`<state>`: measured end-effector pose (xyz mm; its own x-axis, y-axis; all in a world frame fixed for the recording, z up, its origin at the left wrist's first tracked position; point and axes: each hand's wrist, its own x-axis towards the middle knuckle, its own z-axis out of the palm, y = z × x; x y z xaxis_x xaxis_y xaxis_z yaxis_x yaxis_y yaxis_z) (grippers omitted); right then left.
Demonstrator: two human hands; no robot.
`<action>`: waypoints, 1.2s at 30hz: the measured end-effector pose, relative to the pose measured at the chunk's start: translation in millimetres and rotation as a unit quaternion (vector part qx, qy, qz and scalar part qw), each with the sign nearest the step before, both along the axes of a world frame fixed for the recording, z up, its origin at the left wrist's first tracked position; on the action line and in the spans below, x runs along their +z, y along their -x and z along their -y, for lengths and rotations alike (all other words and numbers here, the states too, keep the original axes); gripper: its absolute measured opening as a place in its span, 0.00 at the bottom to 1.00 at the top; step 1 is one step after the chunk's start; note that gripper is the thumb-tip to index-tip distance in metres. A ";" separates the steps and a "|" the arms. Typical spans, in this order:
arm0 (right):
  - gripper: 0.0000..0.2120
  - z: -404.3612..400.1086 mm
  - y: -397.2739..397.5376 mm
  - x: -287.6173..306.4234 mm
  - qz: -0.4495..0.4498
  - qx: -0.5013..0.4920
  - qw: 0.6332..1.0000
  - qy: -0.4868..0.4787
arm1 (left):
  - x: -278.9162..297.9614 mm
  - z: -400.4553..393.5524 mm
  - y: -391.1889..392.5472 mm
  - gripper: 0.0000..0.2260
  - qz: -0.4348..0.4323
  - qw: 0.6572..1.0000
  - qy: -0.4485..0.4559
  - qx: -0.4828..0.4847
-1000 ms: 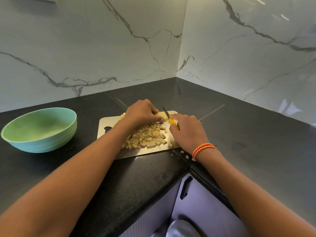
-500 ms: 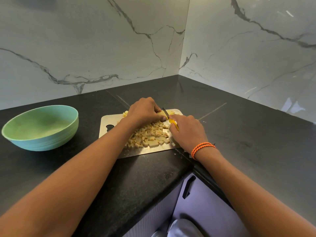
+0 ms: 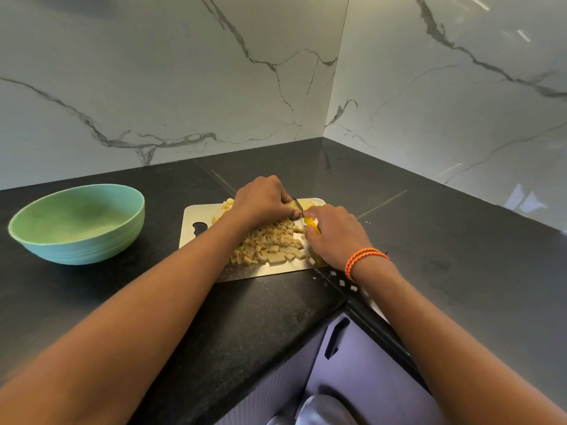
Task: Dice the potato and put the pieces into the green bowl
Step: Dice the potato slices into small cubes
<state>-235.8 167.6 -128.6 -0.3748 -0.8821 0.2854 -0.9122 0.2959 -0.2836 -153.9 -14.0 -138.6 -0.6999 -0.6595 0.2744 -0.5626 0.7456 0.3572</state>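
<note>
A pale cutting board (image 3: 196, 214) lies on the black counter, with a heap of diced potato pieces (image 3: 270, 245) on its middle. At the board's far edge my left hand (image 3: 260, 199) holds down the uncut piece of potato (image 3: 293, 205), fingers curled over it. My right hand (image 3: 336, 236) grips a knife by its yellow handle (image 3: 311, 223); the blade (image 3: 297, 202) stands against the potato next to my left fingertips. The green bowl (image 3: 76, 223) sits to the left, apart from the board, with nothing visible inside.
Marble walls meet in a corner behind the board. The counter's front edge runs just below the board, with a cabinet door and handle (image 3: 336, 337) under it. A few potato bits (image 3: 342, 279) lie on the counter by my right wrist.
The hands stay at the board's far edge. The knife blade has shifted slightly along the potato piece. The view has tilted a little.
</note>
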 end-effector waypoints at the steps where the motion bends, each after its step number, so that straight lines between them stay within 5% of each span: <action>1: 0.19 -1.9 0.1 -0.2 0.003 -0.002 1.000 0.004 | 0.4 -0.9 0.1 0.17 0.001 1.000 0.000 0.001; 19: 0.19 -38.3 -3.6 -2.2 0.021 -0.012 0.996 0.090 | 5.8 -0.8 -7.0 0.19 0.016 0.999 -0.035 -0.008; 36: 0.19 1.2 -0.9 -5.6 0.004 0.006 1.000 0.019 | 6.7 1.7 -11.0 0.18 0.000 0.999 -0.033 0.005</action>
<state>-234.8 166.4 -134.2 -0.3661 -0.8754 0.3157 -0.9134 0.2730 -0.3021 -142.9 -15.7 -131.9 -0.6927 -0.6832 0.2314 -0.5698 0.7149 0.4052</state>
